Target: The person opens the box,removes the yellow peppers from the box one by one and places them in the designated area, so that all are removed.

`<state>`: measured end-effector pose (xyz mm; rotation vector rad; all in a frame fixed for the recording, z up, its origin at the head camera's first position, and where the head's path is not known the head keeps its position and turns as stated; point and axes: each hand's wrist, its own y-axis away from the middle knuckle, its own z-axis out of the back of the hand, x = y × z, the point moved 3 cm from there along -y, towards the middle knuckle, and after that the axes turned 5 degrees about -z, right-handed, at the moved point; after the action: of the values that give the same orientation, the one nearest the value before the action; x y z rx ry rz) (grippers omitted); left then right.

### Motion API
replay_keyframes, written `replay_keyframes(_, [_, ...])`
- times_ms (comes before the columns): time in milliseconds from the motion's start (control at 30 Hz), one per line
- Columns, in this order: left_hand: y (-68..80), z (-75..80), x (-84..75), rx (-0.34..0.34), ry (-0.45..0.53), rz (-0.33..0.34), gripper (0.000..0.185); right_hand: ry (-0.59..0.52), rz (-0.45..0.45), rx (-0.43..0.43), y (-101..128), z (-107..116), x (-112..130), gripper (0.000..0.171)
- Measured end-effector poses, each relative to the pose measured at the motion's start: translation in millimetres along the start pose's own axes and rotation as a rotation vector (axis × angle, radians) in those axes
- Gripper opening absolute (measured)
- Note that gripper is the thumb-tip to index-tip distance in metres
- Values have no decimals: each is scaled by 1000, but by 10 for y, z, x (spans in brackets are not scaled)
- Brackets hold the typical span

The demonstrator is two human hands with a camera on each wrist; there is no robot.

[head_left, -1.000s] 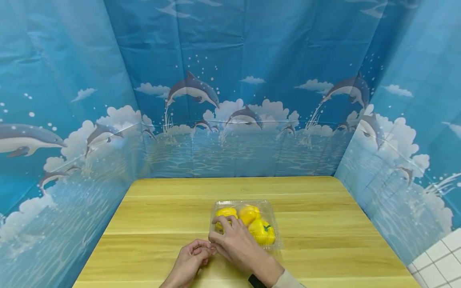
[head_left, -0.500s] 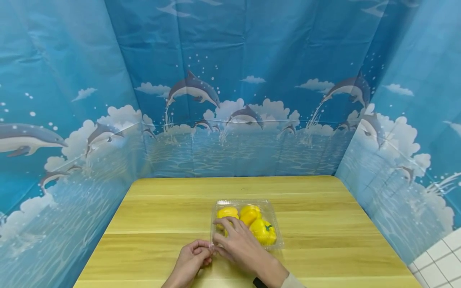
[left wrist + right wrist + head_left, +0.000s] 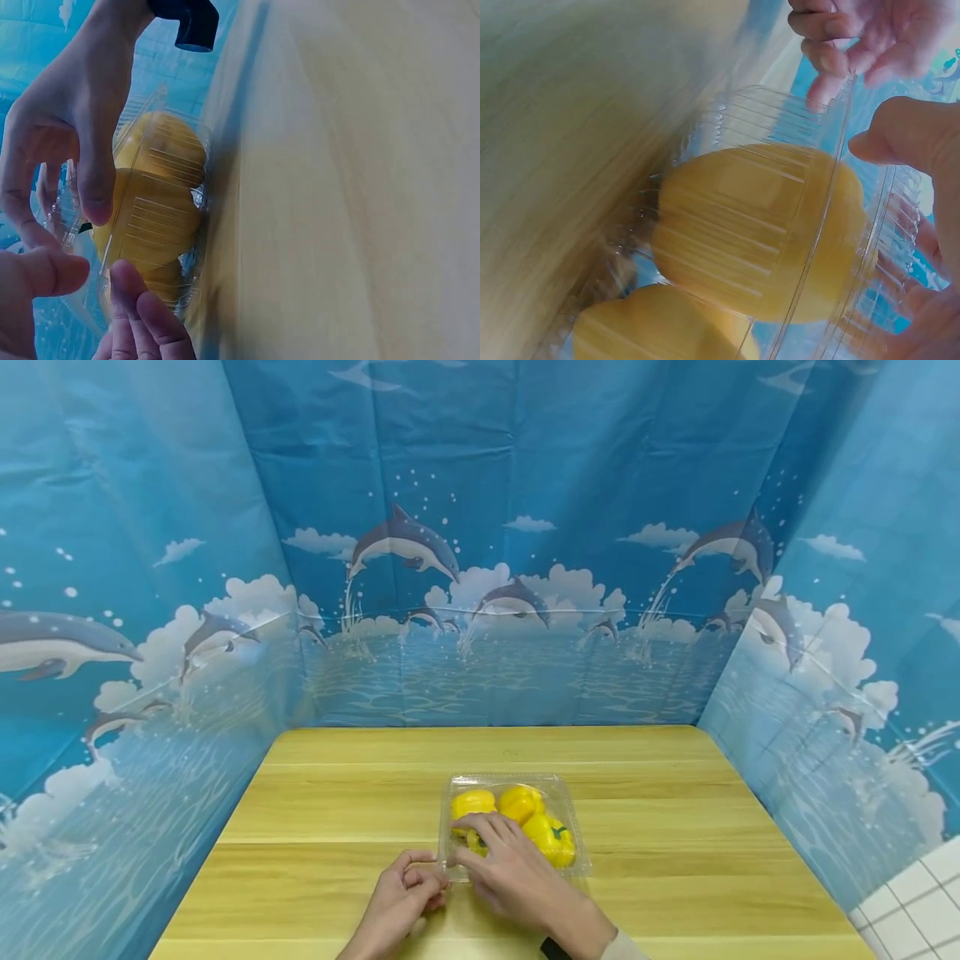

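Observation:
A clear plastic clamshell container holds several yellow bell peppers. Its lid edge stands a little apart from the base rim in the right wrist view. My right hand grips the lid, fingers bent over its top and thumb at the near edge. At the near left corner is my left hand. Its thumb and index finger are parted, with the rim's corner between them. The right hand covers part of one pepper in the head view.
The container rests on a wooden table, near its front middle. Blue curtains printed with dolphins stand behind the table and along both sides. A dark band circles the right wrist. White tiles show at lower right.
My left index finger has straightened and moved up from the thumb at the corner. My right hand has shifted slightly right along the near edge, and its fingers have shifted with it.

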<state>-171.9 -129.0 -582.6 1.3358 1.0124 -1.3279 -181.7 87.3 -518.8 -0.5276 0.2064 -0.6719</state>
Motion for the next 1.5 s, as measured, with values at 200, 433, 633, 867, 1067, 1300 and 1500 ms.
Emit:
replay_keyframes(200, [-2,-36,-62,45,21,-34,81,-17,17,-30,17,-4,-15,46])
replay_keyframes(433, [11,-30,-70,81,28,-41,85,-32,20,-60,110,27,-71,71])
replay_keyframes(633, [-5,-21,-56,75,18,-56,87,-30,13,-69,220,87,-159,85])
replay_keyframes(867, [-15,-33,-73,66,14,-51,87,5,19,-72,323,160,-267,93])
replay_keyframes(1067, [-21,-4,-35,102,36,-133,86,-24,31,-95,405,205,-377,96])
replay_keyframes(1300, [-35,-12,-49,83,45,-69,88,-36,-8,-67,547,266,-509,98])
replay_keyframes(1500, [-22,-27,-77,58,48,-34,86,-9,-25,-94,658,310,-614,94])
